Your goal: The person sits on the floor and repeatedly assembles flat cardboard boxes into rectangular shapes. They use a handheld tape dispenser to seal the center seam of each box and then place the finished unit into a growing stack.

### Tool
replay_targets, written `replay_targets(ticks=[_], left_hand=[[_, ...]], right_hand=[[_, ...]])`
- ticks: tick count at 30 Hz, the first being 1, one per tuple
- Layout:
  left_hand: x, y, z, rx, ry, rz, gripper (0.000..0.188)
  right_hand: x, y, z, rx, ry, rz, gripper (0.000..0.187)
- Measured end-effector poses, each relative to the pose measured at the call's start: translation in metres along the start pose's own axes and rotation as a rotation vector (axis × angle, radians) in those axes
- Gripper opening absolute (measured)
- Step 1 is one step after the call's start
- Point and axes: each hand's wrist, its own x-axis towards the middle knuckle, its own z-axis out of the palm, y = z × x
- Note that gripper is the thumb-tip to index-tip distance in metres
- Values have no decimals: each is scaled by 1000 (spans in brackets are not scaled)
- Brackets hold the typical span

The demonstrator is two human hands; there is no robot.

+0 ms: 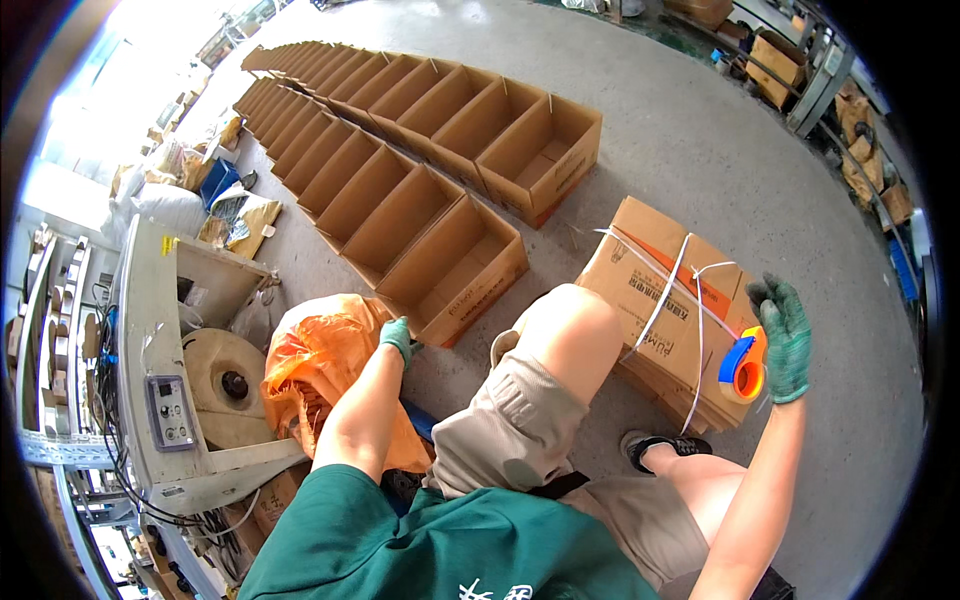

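Green work gloves cover both of my hands. My left hand [397,340] reaches forward to the near left corner of the closest open cardboard box [475,290], its fingers closed at the edge and partly hidden. That box ends the left one of two long rows of open boxes. Out to the right, my right hand [785,340] is raised with its fingers pointing up. An orange and blue tape dispenser [742,368] hangs at its thumb side, in its hold. Behind the dispenser lies a stack of flattened cartons [650,290] tied with white straps.
An orange plastic sack [335,350] stands left of my knee, beside a machine [165,340] with a control panel and a large round reel. The second box row [540,150] runs alongside the first. Metal shelving [825,85] with cartons lines the far right.
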Motion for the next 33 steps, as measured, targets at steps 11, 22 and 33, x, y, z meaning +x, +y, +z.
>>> replay_targets(ticks=[11, 22, 33], left_hand=[[-135, -10, 65, 850, -382, 1023, 21], [58, -38, 181, 1377, -661, 423, 35], [214, 59, 59, 3020, -290, 844, 42]], right_hand=[[-9, 14, 4, -170, -51, 118, 34], [5, 56, 6, -174, -63, 284, 36], [48, 86, 53, -128, -192, 372, 36]])
